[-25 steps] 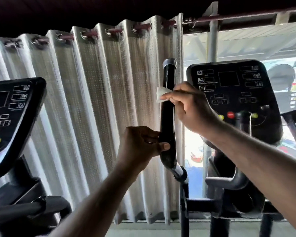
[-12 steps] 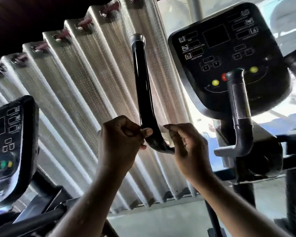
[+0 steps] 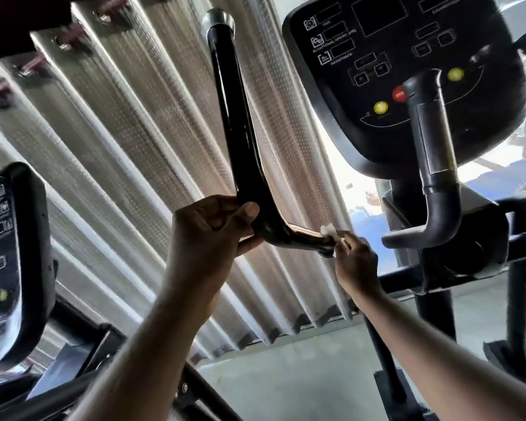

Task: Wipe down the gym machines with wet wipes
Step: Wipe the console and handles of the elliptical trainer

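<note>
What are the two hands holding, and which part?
The left hand grips the black handlebar at its bend. The right hand pinches a white wipe against the handlebar's lower end.

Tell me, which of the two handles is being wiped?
The glossy black handle before the curtain: left hand grips it, right hand holds a wipe against it. The grey handle is untouched.

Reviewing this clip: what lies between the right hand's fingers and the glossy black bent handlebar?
In the head view, a small crumpled white wet wipe lies pinched between the right hand and the lower end of the glossy black bent handlebar.
</note>
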